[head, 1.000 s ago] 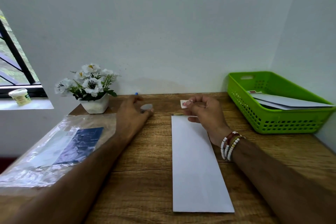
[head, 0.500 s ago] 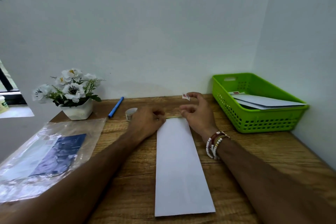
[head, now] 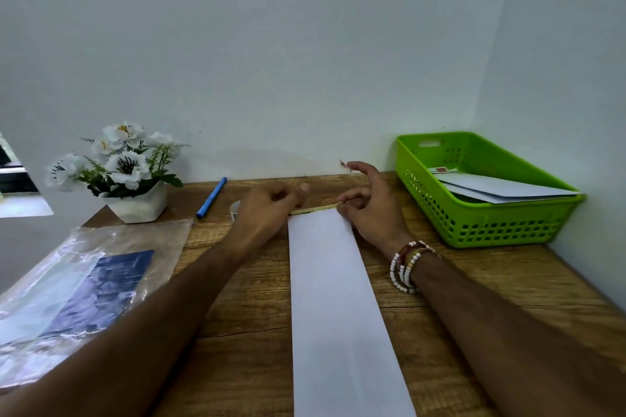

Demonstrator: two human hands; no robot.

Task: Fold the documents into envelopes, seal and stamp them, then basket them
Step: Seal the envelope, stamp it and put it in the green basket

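Observation:
A long white envelope (head: 338, 301) lies lengthwise on the wooden desk (head: 257, 315), its far end between my hands. My left hand (head: 267, 213) rests at the far left corner with fingers curled, pinching a thin yellowish strip (head: 316, 209) that runs along the envelope's far edge. My right hand (head: 369, 210) sits at the far right corner, holding the strip's other end with thumb and lower fingers. A small stamp (head: 343, 164) is stuck on its raised index fingertip. The green basket (head: 487, 223) at the back right holds stamped white envelopes (head: 501, 188).
A white flower pot (head: 135, 203) stands at the back left, a blue pen (head: 211, 197) beside it. A small round container (head: 234, 208) peeks out behind my left hand. A clear plastic bag with a dark blue sheet (head: 91, 284) lies on the left.
My left hand left the small round container and came to the envelope's far left corner. My right hand stayed at the far right corner, the stamp now raised on a fingertip. The view shifted right.

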